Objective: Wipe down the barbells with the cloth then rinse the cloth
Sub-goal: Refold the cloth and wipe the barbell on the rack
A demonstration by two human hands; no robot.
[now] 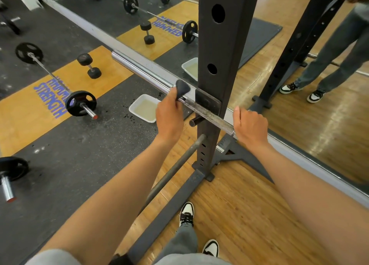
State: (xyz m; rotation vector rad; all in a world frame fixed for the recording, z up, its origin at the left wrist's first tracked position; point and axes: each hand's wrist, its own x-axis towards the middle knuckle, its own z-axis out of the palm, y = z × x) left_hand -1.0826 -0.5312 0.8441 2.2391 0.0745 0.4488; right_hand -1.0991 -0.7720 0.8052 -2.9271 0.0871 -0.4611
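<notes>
Barbell (143,68) racked on the upright (217,81) is the one being wiped; its chrome sleeve runs left of the upright, its dull shaft right. Left hand (169,115) holds a dark cloth (182,89) in a closed grip against the bar, just left of the upright. Right hand (250,125) curls its grip round the shaft just right of the upright. One white tray (139,103) of cloudy liquid sits on the floor left of the upright, below the bar. Further left of the upright lie two loaded barbells (80,103) and one dumbbell (89,66). A mirror behind the upright doubles them.
</notes>
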